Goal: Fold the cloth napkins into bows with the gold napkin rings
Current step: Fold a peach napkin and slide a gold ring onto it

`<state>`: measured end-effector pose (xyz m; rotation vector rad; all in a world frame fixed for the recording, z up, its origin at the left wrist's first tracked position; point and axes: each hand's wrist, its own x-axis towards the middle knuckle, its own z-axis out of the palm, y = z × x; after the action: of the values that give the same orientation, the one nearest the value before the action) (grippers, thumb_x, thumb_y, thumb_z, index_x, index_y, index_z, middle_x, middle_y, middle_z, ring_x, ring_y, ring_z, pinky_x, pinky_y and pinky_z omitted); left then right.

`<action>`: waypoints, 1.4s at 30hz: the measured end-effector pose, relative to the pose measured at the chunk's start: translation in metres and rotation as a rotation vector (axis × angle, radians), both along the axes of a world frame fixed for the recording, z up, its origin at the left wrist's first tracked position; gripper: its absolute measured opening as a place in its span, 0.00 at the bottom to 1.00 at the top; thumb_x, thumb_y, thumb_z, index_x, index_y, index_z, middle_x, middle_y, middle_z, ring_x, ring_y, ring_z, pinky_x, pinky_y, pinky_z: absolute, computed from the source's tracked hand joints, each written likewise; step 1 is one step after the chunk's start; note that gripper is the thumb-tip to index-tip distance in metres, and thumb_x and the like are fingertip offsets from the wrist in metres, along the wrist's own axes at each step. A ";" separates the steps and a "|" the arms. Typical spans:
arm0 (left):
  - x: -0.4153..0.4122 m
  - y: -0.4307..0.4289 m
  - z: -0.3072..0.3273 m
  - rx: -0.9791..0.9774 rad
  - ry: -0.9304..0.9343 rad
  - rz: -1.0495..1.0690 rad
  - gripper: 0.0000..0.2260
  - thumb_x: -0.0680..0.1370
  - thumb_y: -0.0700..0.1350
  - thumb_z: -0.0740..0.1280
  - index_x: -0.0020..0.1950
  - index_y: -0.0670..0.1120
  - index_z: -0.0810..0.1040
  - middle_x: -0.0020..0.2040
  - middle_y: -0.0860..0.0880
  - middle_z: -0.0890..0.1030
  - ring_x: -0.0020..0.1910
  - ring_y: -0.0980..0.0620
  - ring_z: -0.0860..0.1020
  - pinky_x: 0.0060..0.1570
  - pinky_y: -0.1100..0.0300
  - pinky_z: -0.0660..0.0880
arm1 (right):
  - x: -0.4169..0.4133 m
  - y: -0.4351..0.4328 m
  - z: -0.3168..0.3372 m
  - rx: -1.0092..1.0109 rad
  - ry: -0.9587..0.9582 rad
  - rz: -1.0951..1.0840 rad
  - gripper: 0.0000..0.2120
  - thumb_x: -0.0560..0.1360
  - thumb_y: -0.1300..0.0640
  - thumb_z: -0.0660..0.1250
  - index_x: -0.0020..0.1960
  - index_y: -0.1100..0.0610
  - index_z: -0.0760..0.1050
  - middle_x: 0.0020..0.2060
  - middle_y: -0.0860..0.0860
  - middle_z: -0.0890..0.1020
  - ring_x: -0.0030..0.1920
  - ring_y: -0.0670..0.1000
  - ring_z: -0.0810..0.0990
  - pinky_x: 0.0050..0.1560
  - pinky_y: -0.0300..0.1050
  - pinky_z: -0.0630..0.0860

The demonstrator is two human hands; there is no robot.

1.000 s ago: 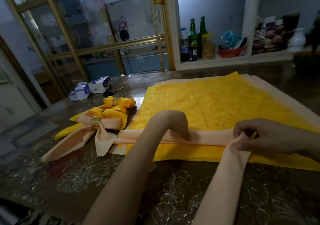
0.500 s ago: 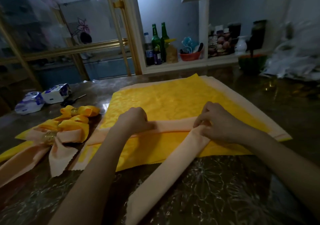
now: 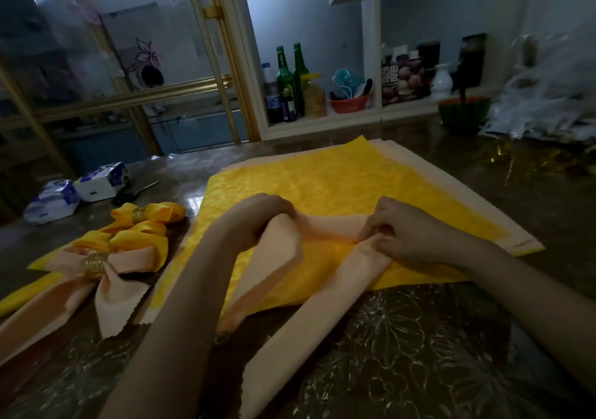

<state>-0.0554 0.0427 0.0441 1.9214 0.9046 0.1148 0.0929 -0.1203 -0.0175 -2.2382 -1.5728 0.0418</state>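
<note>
We cannot see the fingertips of the left hand: they curl under the fold of the peach napkin, and the right hand covers the spot it pinches. The napkin's tail runs off the bottom edge at 6 o'clock; the forearms leave at 7 and 4 o'clock. At 9 o'clock the finished bows lose their tails to the left edge, and one gold ring sits half buried in cloth. Under the yellow napkin only peach edges show, too thin to count. Labels on the bottles at 12 o'clock are too small to read; the white heap at 2 o'clock is blurred and cut off.
</note>
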 end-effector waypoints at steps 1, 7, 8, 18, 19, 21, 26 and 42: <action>0.003 -0.008 0.000 -0.028 -0.058 0.018 0.07 0.78 0.40 0.62 0.49 0.39 0.78 0.39 0.40 0.78 0.29 0.50 0.74 0.27 0.61 0.68 | 0.000 0.001 0.000 -0.002 0.001 0.005 0.10 0.75 0.61 0.65 0.54 0.53 0.80 0.41 0.41 0.63 0.44 0.46 0.68 0.41 0.36 0.65; 0.017 -0.061 -0.017 0.203 -0.006 -0.130 0.07 0.79 0.39 0.58 0.45 0.37 0.73 0.36 0.41 0.81 0.33 0.45 0.82 0.24 0.60 0.75 | 0.003 -0.003 0.002 0.070 0.119 0.030 0.09 0.75 0.63 0.65 0.53 0.56 0.81 0.39 0.42 0.68 0.42 0.37 0.70 0.41 0.29 0.66; 0.018 -0.066 -0.020 0.263 0.043 -0.149 0.06 0.78 0.39 0.59 0.47 0.36 0.71 0.40 0.40 0.80 0.38 0.46 0.83 0.24 0.63 0.74 | 0.001 -0.005 0.004 0.081 0.160 0.020 0.10 0.76 0.64 0.63 0.53 0.56 0.81 0.40 0.41 0.68 0.43 0.36 0.71 0.42 0.29 0.67; 0.021 -0.034 -0.024 0.480 0.223 -0.208 0.19 0.81 0.51 0.59 0.47 0.36 0.78 0.37 0.40 0.80 0.30 0.46 0.77 0.30 0.58 0.75 | -0.013 -0.007 0.012 -0.259 0.116 0.010 0.10 0.72 0.43 0.68 0.48 0.47 0.72 0.57 0.49 0.67 0.60 0.50 0.62 0.62 0.49 0.67; 0.021 -0.027 -0.026 0.628 0.206 -0.149 0.19 0.80 0.54 0.61 0.44 0.38 0.79 0.35 0.43 0.79 0.30 0.47 0.76 0.29 0.60 0.72 | -0.013 -0.005 0.009 -0.241 0.091 0.004 0.10 0.72 0.44 0.68 0.47 0.47 0.72 0.56 0.49 0.67 0.60 0.50 0.62 0.62 0.49 0.66; 0.023 -0.017 -0.034 0.834 0.123 -0.084 0.18 0.76 0.58 0.65 0.44 0.43 0.80 0.37 0.49 0.76 0.38 0.49 0.76 0.34 0.59 0.72 | -0.015 -0.005 0.009 -0.224 0.086 0.003 0.09 0.72 0.45 0.69 0.45 0.48 0.72 0.54 0.47 0.66 0.60 0.50 0.61 0.60 0.47 0.66; 0.041 -0.012 -0.052 0.385 -0.028 -0.137 0.09 0.73 0.49 0.71 0.46 0.44 0.82 0.44 0.48 0.79 0.43 0.53 0.75 0.36 0.61 0.71 | -0.018 -0.004 0.007 -0.203 0.058 0.001 0.09 0.72 0.45 0.69 0.45 0.50 0.75 0.58 0.48 0.67 0.60 0.48 0.60 0.57 0.43 0.63; 0.015 -0.044 -0.023 0.385 0.542 -0.470 0.23 0.76 0.61 0.62 0.49 0.40 0.77 0.40 0.47 0.76 0.36 0.50 0.74 0.36 0.62 0.71 | -0.007 -0.013 0.017 -0.210 0.406 0.126 0.12 0.71 0.61 0.69 0.34 0.55 0.67 0.65 0.44 0.71 0.56 0.36 0.69 0.62 0.51 0.71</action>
<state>-0.0403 -0.0010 0.0214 2.5386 0.7784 -0.5735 0.0864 -0.1329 -0.0006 -2.1013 -1.5327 0.6808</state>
